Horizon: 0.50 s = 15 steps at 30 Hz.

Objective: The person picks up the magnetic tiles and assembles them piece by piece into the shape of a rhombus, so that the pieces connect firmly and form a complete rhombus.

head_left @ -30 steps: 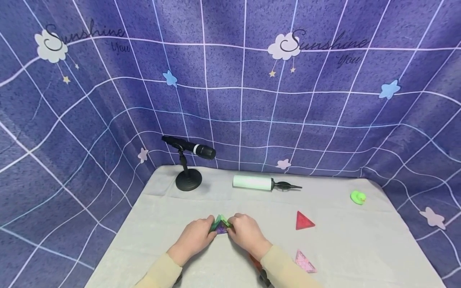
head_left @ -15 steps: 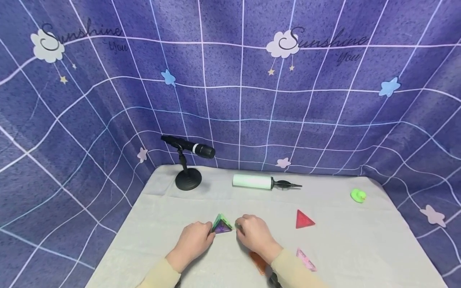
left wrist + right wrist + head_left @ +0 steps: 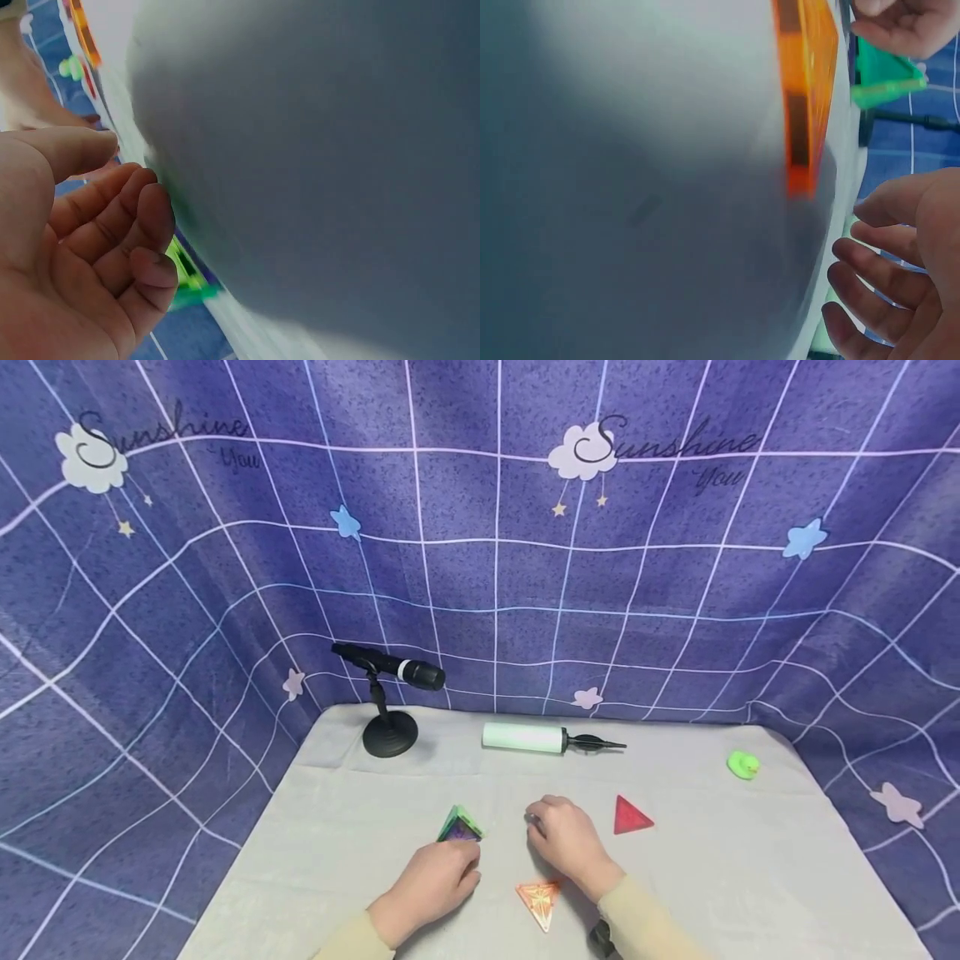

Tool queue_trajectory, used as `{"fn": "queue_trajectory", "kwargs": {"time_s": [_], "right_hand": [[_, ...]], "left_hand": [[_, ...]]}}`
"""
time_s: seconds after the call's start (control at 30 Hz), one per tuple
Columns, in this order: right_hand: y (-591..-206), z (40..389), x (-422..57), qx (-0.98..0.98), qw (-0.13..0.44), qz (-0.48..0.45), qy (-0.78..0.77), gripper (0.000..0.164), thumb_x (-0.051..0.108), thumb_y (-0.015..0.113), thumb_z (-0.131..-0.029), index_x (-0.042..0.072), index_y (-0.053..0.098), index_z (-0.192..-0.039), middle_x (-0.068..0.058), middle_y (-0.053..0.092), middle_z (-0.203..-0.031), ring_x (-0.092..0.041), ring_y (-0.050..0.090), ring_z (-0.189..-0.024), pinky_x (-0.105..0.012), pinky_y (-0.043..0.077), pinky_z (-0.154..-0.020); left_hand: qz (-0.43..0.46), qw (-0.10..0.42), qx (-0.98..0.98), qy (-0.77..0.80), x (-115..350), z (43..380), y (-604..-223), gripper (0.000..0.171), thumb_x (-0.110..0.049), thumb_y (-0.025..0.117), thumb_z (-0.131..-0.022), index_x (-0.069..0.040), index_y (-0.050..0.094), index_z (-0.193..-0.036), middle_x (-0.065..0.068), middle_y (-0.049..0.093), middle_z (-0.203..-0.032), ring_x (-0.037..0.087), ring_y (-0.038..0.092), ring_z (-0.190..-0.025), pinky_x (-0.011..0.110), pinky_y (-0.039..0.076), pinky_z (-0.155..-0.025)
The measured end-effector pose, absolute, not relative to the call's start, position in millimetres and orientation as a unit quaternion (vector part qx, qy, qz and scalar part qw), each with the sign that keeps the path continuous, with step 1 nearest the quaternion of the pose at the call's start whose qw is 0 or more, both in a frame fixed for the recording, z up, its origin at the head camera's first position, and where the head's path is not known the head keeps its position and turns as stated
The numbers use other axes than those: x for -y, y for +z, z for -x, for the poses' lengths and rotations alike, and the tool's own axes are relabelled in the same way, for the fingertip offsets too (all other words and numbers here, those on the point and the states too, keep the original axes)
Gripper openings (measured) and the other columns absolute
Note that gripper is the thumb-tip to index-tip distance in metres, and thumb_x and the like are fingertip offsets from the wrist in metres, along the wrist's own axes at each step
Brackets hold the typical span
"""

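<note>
Two green triangular magnetic tiles (image 3: 462, 817) lean together over a purple triangular tile (image 3: 460, 832) on the table. Just in front of them is my left hand (image 3: 431, 883), its fingers loosely curled with nothing in them; in the head view it covers the purple tile's near edge. My right hand (image 3: 568, 842) hovers to the right, fingers loosely bent and holding nothing. An orange triangular tile (image 3: 538, 903) lies flat between the two forearms. Beyond the right hand lies a red triangular tile (image 3: 631, 816). In the right wrist view the orange tile (image 3: 806, 97) appears edge-on.
A black microphone on a stand (image 3: 388, 732) is at the back left. Behind the tiles lies a pale green hand pump (image 3: 525, 737) with a black nozzle. A green toy duck (image 3: 743, 765) sits at the right. A purple curtain (image 3: 495, 568) surrounds the white-covered table (image 3: 360, 810).
Both hands have left the tile structure. The left moved right and nearer to me; the right moved right. The orange tile came into full view, and the pink tile is now hidden by the right arm.
</note>
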State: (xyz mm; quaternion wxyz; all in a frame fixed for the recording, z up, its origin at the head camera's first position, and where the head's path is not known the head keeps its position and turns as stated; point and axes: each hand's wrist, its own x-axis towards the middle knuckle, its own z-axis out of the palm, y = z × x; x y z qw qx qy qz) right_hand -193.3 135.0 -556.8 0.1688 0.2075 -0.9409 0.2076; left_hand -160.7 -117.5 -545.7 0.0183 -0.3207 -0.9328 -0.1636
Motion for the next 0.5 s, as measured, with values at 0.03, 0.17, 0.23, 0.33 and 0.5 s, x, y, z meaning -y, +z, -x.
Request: {"fn": "queue_trajectory", "kwargs": {"time_s": [0.03, 0.17, 0.23, 0.33, 0.5], "right_hand": [[-557.3, 193.9, -139.6, 0.942, 0.171, -0.204, 0.206, 0.017, 0.010, 0.081, -0.083, 0.008, 0.079, -0.100, -0.003, 0.071, -0.091, -0.024, 0.070, -0.085, -0.042, 0.058, -0.075], [-557.6, 194.6, -160.8, 0.941, 0.187, -0.192, 0.205, 0.019, 0.009, 0.082, -0.081, 0.006, 0.078, -0.099, -0.005, 0.071, -0.093, -0.027, 0.069, -0.089, -0.045, 0.058, -0.079], [-557.6, 194.6, -172.2, 0.941, 0.196, -0.187, 0.204, 0.019, 0.008, 0.083, -0.080, 0.006, 0.078, -0.099, -0.006, 0.071, -0.094, -0.028, 0.069, -0.090, -0.046, 0.057, -0.081], [-557.4, 194.4, -189.0, 0.939, 0.208, -0.183, 0.205, 0.019, 0.005, 0.083, -0.079, 0.004, 0.078, -0.098, -0.008, 0.071, -0.095, -0.030, 0.068, -0.092, -0.048, 0.056, -0.082], [-557.4, 193.9, -213.5, 0.934, 0.231, -0.186, 0.201, 0.021, 0.002, 0.083, -0.077, 0.001, 0.077, -0.097, -0.011, 0.070, -0.098, -0.033, 0.067, -0.093, -0.050, 0.054, -0.085]], "left_hand": [[0.327, 0.018, 0.930, -0.165, 114.2, 159.9, -546.7, 0.024, -0.020, 0.077, -0.091, -0.025, 0.057, -0.078, -0.017, 0.046, -0.070, 0.002, 0.043, -0.058, 0.025, 0.040, -0.053], [0.354, 0.023, 0.920, -0.165, 102.0, 156.4, -546.8, 0.013, -0.022, 0.078, -0.089, -0.022, 0.065, -0.088, -0.016, 0.051, -0.079, 0.001, 0.050, -0.067, 0.026, 0.046, -0.060], [0.369, 0.029, 0.914, -0.166, 96.8, 155.4, -547.2, 0.012, -0.023, 0.078, -0.089, -0.020, 0.068, -0.095, -0.014, 0.056, -0.085, 0.002, 0.054, -0.073, 0.026, 0.050, -0.065], [0.386, 0.029, 0.907, -0.165, 90.0, 153.8, -547.2, 0.015, -0.024, 0.079, -0.090, -0.019, 0.071, -0.101, -0.013, 0.061, -0.093, 0.001, 0.059, -0.080, 0.025, 0.051, -0.071], [0.391, 0.001, 0.905, -0.165, 80.0, 152.2, -549.8, 0.018, -0.026, 0.077, -0.092, -0.018, 0.072, -0.107, -0.013, 0.061, -0.098, -0.002, 0.056, -0.080, 0.021, 0.050, -0.071]]}}
